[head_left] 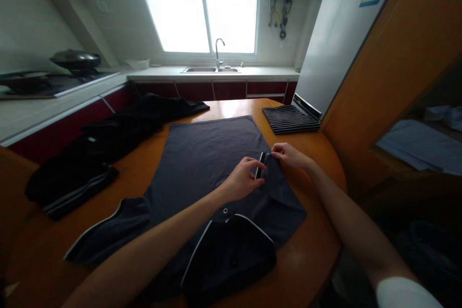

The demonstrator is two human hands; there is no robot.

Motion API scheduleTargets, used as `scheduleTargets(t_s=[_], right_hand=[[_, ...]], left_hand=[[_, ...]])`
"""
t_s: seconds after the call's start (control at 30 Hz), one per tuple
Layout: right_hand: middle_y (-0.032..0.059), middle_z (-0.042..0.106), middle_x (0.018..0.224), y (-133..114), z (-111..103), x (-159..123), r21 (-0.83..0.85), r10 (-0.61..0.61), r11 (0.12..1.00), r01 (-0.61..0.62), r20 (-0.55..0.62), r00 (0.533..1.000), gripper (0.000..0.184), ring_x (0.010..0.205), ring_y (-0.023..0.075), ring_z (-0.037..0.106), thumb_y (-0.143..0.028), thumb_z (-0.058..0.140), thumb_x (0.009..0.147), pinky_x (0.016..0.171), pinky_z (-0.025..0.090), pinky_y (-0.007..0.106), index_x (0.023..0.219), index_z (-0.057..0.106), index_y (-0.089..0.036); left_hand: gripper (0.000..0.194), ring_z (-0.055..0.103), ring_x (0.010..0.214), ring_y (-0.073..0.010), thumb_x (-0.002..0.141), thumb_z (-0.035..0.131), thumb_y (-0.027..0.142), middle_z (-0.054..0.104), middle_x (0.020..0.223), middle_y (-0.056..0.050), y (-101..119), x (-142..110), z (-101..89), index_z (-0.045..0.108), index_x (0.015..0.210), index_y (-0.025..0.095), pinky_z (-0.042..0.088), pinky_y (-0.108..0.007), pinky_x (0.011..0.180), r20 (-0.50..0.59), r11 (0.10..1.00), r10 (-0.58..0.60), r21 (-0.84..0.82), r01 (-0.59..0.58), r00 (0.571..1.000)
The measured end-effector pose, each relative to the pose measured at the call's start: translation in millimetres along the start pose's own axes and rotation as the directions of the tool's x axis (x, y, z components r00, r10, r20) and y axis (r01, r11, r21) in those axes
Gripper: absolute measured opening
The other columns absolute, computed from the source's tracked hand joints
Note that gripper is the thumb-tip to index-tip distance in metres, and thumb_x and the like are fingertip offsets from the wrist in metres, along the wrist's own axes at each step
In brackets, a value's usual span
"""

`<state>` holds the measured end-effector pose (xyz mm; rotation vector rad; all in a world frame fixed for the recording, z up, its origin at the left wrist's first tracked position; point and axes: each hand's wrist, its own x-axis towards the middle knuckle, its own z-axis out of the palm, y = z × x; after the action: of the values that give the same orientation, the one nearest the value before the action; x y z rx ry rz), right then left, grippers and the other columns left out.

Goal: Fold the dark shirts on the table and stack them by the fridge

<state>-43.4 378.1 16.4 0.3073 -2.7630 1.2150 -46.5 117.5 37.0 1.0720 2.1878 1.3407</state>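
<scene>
A dark grey polo shirt [202, 159] with white piping lies spread flat on the orange table [317, 250], collar towards me. Its right sleeve is folded in over the body. My left hand [242, 180] pinches the white-trimmed cuff of that sleeve [261, 165] from the near side. My right hand [288, 155] pinches the same cuff from the right. Both hands rest on the shirt, fingers closed on the fabric.
A heap of black clothes [108, 139] lies at the table's left. A folded striped garment [290, 119] sits at the far right by the white fridge [335, 38]. Behind are a counter with sink [211, 70] and a stove with wok [75, 60].
</scene>
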Motion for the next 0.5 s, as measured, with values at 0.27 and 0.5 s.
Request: scheduleTargets(t_s=[0.27, 0.5], right_hand=[[0.0007, 0.064, 0.075, 10, 10, 3, -0.05, 0.008, 0.999, -0.006, 0.039, 0.999, 0.017, 0.07, 0.0157, 0.054, -0.033, 0.058, 0.086, 0.065, 0.041, 0.026, 0.081, 0.063, -0.018], [0.0003, 0.065, 0.073, 12, 23, 6, -0.187, 0.006, 0.982, -0.009, -0.021, 1.0, 0.016, 0.068, 0.0145, 0.055, -0.032, 0.062, 0.086, 0.065, 0.04, 0.025, 0.081, 0.067, -0.018]], left_hand=[[0.035, 0.056, 0.069, -0.0084, 0.077, 0.073, 0.014, 0.047, 0.124, -0.006, -6, -4, 1.8, 0.068, 0.111, 0.021, 0.056, -0.028, 0.07, 0.046, 0.99, -0.036, 0.141, 0.029, 0.998], [0.046, 0.06, 0.106, -0.0238, 0.077, 0.072, 0.01, 0.044, 0.135, -0.01, -11, -11, 6.5, 0.064, 0.121, 0.021, 0.05, -0.037, 0.097, 0.089, 0.905, -0.006, 0.424, -0.033, 0.996]])
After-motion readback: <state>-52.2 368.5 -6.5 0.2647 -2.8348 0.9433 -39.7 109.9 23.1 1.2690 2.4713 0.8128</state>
